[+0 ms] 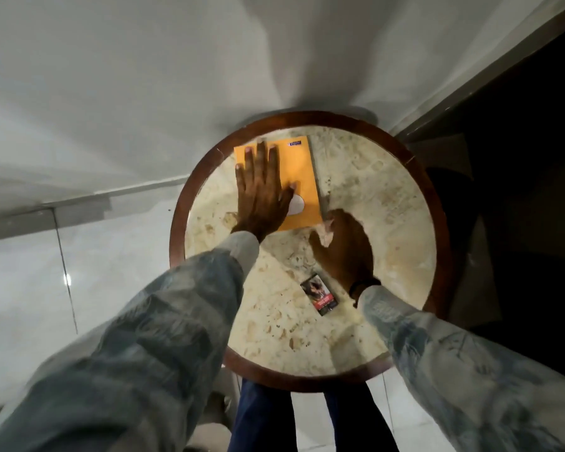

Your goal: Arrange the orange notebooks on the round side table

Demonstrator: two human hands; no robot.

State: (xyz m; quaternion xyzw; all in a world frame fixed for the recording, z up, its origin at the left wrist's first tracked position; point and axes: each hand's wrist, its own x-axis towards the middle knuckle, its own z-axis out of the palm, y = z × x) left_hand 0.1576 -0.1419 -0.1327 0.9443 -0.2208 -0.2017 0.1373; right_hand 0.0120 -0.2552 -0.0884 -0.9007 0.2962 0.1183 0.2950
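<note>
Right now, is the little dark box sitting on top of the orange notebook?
No, the small box lies on the bare table, apart from the orange notebook.
</note>
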